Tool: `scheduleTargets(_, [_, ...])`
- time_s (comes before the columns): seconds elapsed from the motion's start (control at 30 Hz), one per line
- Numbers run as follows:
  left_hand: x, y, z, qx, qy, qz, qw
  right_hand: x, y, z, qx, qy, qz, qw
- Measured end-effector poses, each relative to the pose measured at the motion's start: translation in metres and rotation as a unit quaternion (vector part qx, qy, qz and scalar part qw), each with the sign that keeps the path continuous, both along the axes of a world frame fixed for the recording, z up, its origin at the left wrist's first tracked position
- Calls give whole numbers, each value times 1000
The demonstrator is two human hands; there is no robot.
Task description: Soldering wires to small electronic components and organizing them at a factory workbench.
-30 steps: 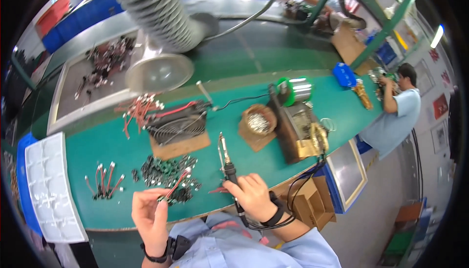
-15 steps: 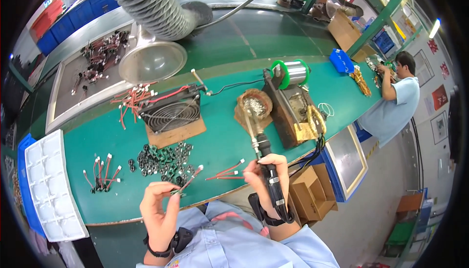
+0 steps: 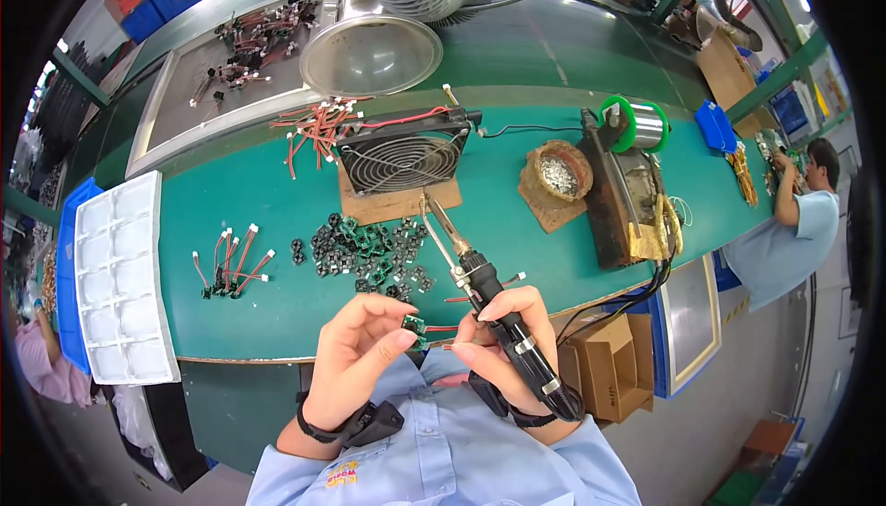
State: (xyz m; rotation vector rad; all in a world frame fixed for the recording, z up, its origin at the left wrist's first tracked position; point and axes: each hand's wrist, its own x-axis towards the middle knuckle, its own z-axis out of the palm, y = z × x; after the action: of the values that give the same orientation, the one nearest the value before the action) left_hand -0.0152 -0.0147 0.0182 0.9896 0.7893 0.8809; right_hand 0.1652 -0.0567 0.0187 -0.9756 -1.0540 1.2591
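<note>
Green circuit board: pinched in left hand | red wire: between hands | black soldering iron: slanted in right hand

Shirt pale blue, plain cloth, lightly creased. Front placket with small buttons, stitched seams alongside. Small embroidered lettering on wearer's left chest, yellow and pinkish red. Left sleeve and right sleeve same pale blue, loose cut, forearms bare beyond them. Left hand and right hand bare. Left wrist: black strap, chunky black angular module. Right wrist: matching dark band, black module, partly hidden.
</note>
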Motion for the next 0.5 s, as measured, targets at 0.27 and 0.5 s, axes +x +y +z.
scheduleTargets(0.27, [3, 10, -35, -187, -296, -113, 930, -11, 0, -1, 114, -114, -45, 986])
scheduleTargets(0.5, [1, 3, -46, -222, -364, -129, 895, -20, 0, 4, 158, -211, -53, 963])
